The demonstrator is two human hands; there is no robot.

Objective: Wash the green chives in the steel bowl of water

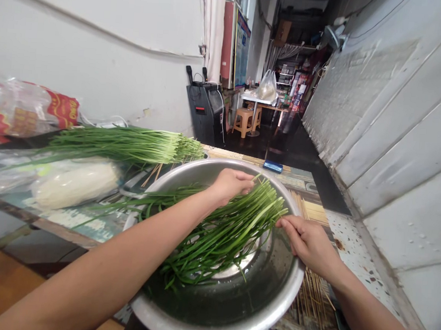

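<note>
A bunch of garlic chives [235, 225] lies in a wide metal basin [214, 329], its pale cut ends toward the upper right and its green leaves spread to the left and down. Over the far side of the basin, my left hand [232, 186] is closed, fingertips pinching chive ends at the top of the bunch. My right hand [307, 240] is closed too, at the basin's right rim, with thumb and finger pinched on stalk ends at the bunch's lower right edge. My left forearm crosses the basin and hides part of the leaves.
More chives [132, 143] lie on the table behind the basin, near a plastic-wrapped white bundle [75, 183] and a red-printed bag [33, 108]. Bamboo skewers [311, 295] lie right of the basin. A blue case [272, 166] sits beyond the rim; a black speaker [208, 112] stands farther back.
</note>
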